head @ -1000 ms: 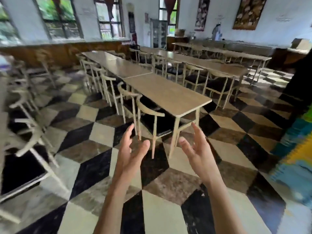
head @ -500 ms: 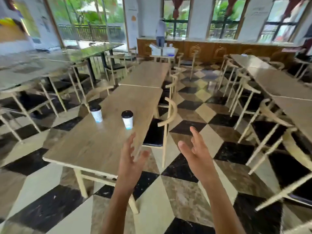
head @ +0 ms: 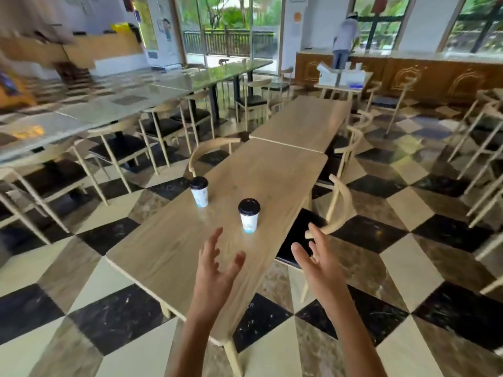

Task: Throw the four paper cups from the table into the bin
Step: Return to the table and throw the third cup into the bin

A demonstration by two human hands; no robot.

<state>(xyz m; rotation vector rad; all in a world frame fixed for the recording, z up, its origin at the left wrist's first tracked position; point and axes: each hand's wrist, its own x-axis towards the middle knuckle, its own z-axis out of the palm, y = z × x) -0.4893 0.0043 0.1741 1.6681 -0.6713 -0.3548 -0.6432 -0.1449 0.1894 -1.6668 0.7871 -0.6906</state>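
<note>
Two white paper cups with black lids stand upright on a light wooden table. The nearer cup is at mid-table, the farther cup near the table's left edge. My left hand is open, fingers spread, held over the table just short of the nearer cup. My right hand is open too, raised beyond the table's right edge over a chair. Neither hand touches a cup. No bin is in view.
A chair with a black seat is tucked at the table's right side. Another chair stands at the left. More tables and chairs fill both sides. A person stands at the far counter. The floor is checkered tile.
My view has swung from another table row to the table with the two cups and drawn closer. Both hands stay open and raised, now nearer the cups.
</note>
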